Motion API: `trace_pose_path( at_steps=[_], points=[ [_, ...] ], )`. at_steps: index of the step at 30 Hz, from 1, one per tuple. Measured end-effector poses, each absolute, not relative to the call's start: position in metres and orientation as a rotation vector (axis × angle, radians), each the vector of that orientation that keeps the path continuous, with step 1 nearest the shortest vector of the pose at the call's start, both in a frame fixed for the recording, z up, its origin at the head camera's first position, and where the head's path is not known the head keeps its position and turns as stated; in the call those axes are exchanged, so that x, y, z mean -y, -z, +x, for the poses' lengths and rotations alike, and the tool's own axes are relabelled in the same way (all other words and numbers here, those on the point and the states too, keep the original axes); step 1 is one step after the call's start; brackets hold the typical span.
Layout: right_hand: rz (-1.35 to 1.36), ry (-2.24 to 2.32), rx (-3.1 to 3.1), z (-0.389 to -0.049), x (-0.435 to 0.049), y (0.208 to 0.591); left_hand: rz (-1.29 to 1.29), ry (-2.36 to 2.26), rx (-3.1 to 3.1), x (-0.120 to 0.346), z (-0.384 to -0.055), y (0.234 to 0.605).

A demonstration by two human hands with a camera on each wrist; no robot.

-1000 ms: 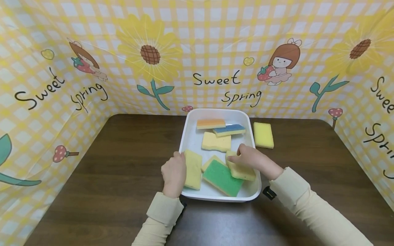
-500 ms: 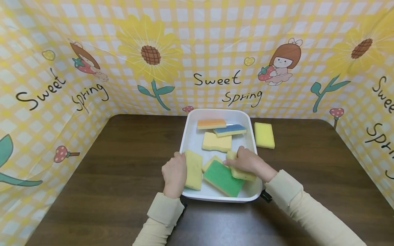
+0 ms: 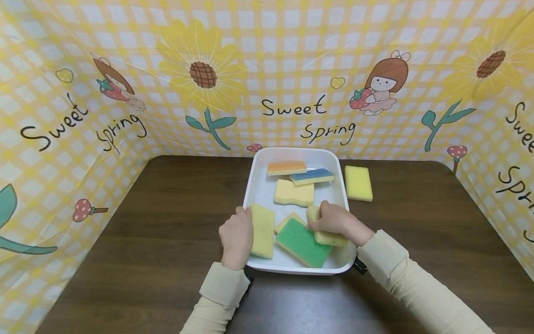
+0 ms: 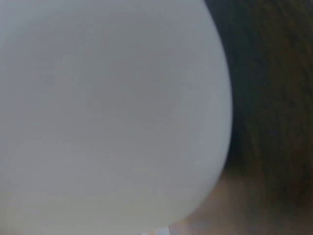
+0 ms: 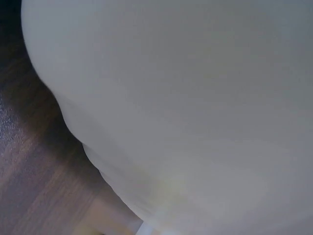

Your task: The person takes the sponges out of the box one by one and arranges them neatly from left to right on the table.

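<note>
In the head view my left hand (image 3: pixel 236 237) grips the left rim of a white plastic tray (image 3: pixel 300 269), its fingers curled at the edge. Right beside it, a pale yellow sponge (image 3: pixel 262 232) lies along the inner left wall. At the tray's right side my right hand (image 3: pixel 337 218) pinches another yellow sponge (image 3: pixel 331 238), partly hidden under the fingers. This sponge overlaps the corner of a green-topped sponge (image 3: pixel 304 243), which lies over a further yellow one (image 3: pixel 289 221). Both wrist views are mostly filled by a blurred pale surface; neither plainly shows the fingers.
Farther back in the tray lie a wavy-edged yellow sponge (image 3: pixel 294 192), a blue-topped sponge (image 3: pixel 312 176) and an orange-topped sponge (image 3: pixel 286 168). A bright yellow sponge (image 3: pixel 358 183) rests outside, right of the tray, on the dark wooden table (image 3: pixel 167 222). Checked cloth (image 3: pixel 283 60) encloses the table.
My right hand has shifted slightly down over the yellow sponge, and its thumb and fingers have closed in around it. The left hand stays at the tray's rim.
</note>
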State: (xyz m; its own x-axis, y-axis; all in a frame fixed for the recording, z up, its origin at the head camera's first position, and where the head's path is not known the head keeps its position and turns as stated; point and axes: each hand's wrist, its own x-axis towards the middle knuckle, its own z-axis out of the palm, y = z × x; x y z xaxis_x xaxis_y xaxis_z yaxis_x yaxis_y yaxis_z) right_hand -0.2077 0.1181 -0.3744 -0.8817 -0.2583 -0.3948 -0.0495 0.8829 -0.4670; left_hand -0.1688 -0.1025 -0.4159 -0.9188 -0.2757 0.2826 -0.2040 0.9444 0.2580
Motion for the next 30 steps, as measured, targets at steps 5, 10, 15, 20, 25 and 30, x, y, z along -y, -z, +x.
trace_pose_path(
  at_steps=[5, 10, 15, 20, 25, 30],
  points=[
    [-0.213, 0.642, -2.583, -0.207, -0.120, 0.374, 0.335, 0.298, 2.762, 0.102, -0.167, 0.416],
    [-0.209, 0.655, -2.577, -0.206, -0.121, 0.372, 0.342, 0.301, 2.776, 0.102, -0.168, 0.416],
    [-0.241, 0.660, -2.595, -0.204, -0.123, 0.366, 0.353, 0.301, 2.799, 0.102, -0.169, 0.418],
    [-0.282, 0.644, -2.617, -0.202, -0.124, 0.358, 0.355, 0.307, 2.794, 0.102, -0.169, 0.417],
    [-0.273, 0.596, -2.630, -0.201, -0.124, 0.352, 0.352, 0.311, 2.789, 0.102, -0.168, 0.417],
    [-0.200, 0.553, -2.664, -0.199, -0.126, 0.348, 0.342, 0.295, 2.780, 0.102, -0.168, 0.416]
  ],
)
